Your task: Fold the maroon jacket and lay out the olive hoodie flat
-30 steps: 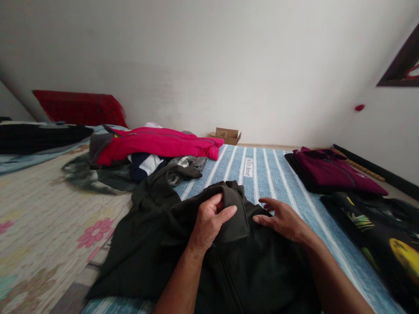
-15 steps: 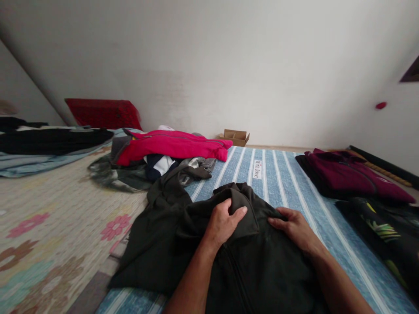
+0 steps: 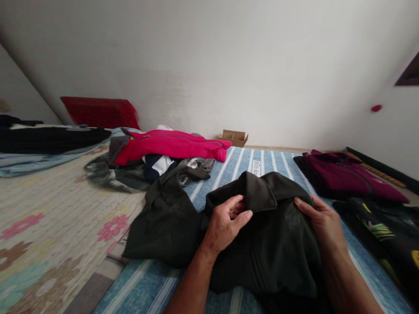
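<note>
The dark jacket point(image 3: 278, 244) lies over blue striped cloth point(image 3: 140, 279), its shoulder point(image 3: 291, 187) pinched in the right hand's grip point(image 3: 324, 220), its collar point(image 3: 260, 196) beside the left hand point(image 3: 225, 224), whose hold I cannot tell.

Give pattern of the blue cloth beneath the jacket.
Blue cloth: white stripes; best seen in the head view.

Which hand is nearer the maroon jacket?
Right. The right hand, gripping the dark jacket, is left of the maroon jacket; the left hand is farther left, by the collar.
</note>
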